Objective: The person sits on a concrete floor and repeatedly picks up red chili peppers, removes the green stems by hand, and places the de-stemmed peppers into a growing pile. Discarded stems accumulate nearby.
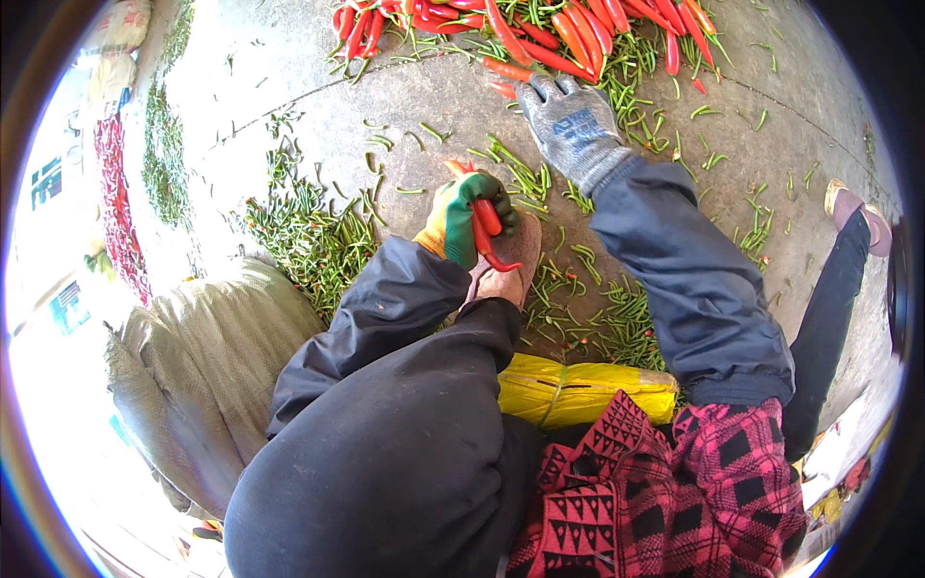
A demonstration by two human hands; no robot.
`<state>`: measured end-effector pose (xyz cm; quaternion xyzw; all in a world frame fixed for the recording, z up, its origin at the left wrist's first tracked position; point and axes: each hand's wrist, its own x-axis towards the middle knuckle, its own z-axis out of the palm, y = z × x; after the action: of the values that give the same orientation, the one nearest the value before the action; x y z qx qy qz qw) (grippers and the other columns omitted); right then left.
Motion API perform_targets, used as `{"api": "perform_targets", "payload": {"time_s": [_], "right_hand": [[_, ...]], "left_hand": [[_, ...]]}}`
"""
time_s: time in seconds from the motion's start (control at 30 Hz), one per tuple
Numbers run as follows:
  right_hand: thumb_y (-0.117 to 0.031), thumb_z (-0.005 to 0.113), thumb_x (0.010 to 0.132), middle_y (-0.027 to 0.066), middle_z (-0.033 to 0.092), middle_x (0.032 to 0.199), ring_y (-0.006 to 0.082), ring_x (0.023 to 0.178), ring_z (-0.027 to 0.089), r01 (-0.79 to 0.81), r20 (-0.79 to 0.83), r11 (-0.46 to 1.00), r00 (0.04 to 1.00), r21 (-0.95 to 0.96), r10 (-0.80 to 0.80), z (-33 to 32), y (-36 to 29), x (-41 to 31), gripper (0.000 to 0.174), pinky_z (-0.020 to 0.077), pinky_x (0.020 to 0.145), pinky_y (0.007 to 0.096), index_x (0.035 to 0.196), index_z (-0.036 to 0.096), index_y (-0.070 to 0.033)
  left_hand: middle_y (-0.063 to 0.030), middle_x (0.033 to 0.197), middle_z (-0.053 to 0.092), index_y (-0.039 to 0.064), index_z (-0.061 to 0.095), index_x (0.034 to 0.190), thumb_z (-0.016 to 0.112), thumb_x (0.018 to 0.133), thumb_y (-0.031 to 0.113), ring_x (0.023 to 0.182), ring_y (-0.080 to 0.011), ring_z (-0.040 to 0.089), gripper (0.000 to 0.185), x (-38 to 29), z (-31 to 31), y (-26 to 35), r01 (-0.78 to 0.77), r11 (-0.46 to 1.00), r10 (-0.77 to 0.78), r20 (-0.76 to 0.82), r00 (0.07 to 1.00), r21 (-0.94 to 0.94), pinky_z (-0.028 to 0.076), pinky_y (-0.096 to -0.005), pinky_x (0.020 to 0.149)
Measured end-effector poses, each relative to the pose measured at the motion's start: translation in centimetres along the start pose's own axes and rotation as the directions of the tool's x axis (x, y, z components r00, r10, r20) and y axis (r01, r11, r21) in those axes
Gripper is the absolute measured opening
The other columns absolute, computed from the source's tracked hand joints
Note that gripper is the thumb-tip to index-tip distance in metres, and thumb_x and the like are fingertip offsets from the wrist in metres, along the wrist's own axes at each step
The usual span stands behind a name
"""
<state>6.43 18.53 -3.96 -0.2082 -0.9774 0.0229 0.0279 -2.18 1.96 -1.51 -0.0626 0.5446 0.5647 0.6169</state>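
Observation:
My left hand [470, 213], in a green and orange work glove, is closed around red chili peppers [485, 217]. Their ends stick out on both sides of the fist, above my shoe [531, 242]. My right hand [571, 119], in a grey knit glove with blue printing, is at the near edge of a heap of red chilies [592, 32]. Its fingertips are beside an orange-red chili [506, 68] lying there. Whether the fingers grip anything is hidden under the glove.
Green chili stems [318, 238] lie piled to the left, with more stems [629, 325] near my feet. A full woven sack [217, 347] stands at my left. A yellow wrapped bundle [556, 390] is close to me. Another leg [831, 311] extends at right.

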Motion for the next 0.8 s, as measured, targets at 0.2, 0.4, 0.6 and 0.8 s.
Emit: {"api": "perform_targets", "payload": {"time_s": [0.2,0.4,0.6,0.8], "right_hand": [[-0.032,0.056,0.084,0.0101,0.061,0.089,0.0263,0.086,0.061,-0.179,0.08,0.983,0.981,0.047,0.175,1.1,0.8,-2.0,0.03,0.0514,0.07,0.0395,0.101,0.055,-0.008],[-0.037,0.058,0.083,0.0127,0.06,0.092,0.0302,0.086,0.061,-0.151,0.099,0.909,0.988,0.388,0.121,-1.2,-1.9,-6.5,0.032,0.0497,0.07,0.0423,0.097,0.055,-0.008],[-0.025,0.056,0.09,0.0025,0.06,0.078,0.0105,0.062,0.052,-0.361,0.379,-0.117,0.889,0.925,0.258,-2.1,-1.4,-8.3,0.023,0.0452,0.056,0.0274,0.103,0.059,-0.005],[-0.042,0.057,0.085,0.0154,0.058,0.091,0.0319,0.076,0.057,-0.031,0.01,0.586,0.999,0.809,0.039,-2.5,0.2,-9.0,0.038,0.0457,0.067,0.0415,0.101,0.06,-0.007]], "left_hand": [[-0.0032,0.06,0.045,0.006,0.055,0.079,0.058,0.086,0.034,0.053,-0.0159,0.045,0.029,0.4,-0.5,0.1,-0.029,0.989,0.036,-0.045,0.998,0.145,0.038,-0.0311,0.05],[-0.0067,0.064,0.056,0.0,0.061,0.09,0.058,0.087,0.035,0.053,-0.0155,0.051,0.035,0.8,1.4,-0.2,-0.098,0.918,0.105,0.004,0.994,0.384,0.041,-0.0293,0.048],[-0.0051,0.06,0.051,0.0,0.06,0.091,0.055,0.085,0.028,0.049,-0.0156,0.048,0.029,1.0,0.9,0.3,0.01,0.979,0.004,-0.07,0.998,0.203,0.038,-0.0285,0.045],[-0.0035,0.061,0.049,-0.001,0.057,0.098,0.049,0.087,0.028,0.048,-0.0132,0.043,0.032,0.5,0.4,-0.1,0.005,0.987,-0.009,0.022,1.0,0.16,0.036,-0.027,0.045]]}}
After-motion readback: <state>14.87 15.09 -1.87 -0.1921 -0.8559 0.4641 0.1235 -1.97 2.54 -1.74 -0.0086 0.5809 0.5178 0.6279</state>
